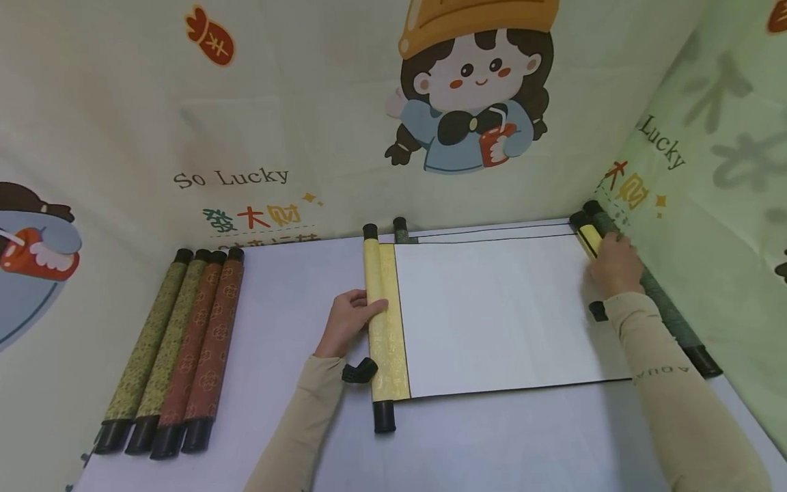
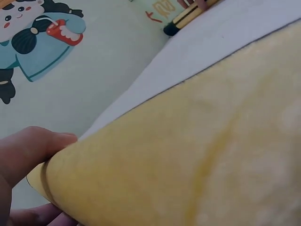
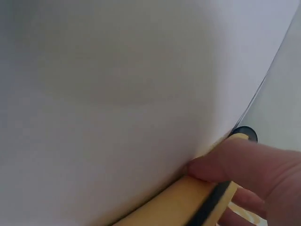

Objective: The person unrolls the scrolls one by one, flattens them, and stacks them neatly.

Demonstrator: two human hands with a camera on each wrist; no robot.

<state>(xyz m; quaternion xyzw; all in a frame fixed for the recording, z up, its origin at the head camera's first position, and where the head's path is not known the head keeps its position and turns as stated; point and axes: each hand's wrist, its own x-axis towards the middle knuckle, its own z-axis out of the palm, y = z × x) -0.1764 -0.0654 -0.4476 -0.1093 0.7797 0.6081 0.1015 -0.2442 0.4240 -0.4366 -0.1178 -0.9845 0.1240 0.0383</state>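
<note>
A hanging scroll point(image 1: 504, 307) with white paper and yellow patterned ends lies unrolled between my two hands. On the left, my left hand point(image 1: 350, 318) grips its yellow roller point(image 1: 372, 273), thumb on top and fingers round the outer side. The left wrist view shows the thumb over the yellow cloth point(image 2: 141, 169), with other fingers below. At the far right end, my right hand point(image 1: 617, 263) holds the scroll's other yellow roll point(image 1: 589, 236). In the right wrist view, the thumb presses on this yellow roll point(image 3: 178, 202), whose dark band shows beside it.
Behind lies another open scroll, its green left roller point(image 1: 400, 231) partly covered and its dark green right roller point(image 1: 670, 311) along the table's right side. Two olive rolled scrolls point(image 1: 147, 342) and two red ones point(image 1: 212, 342) lie side by side at left. A printed cloth point(image 1: 332, 123) hangs behind.
</note>
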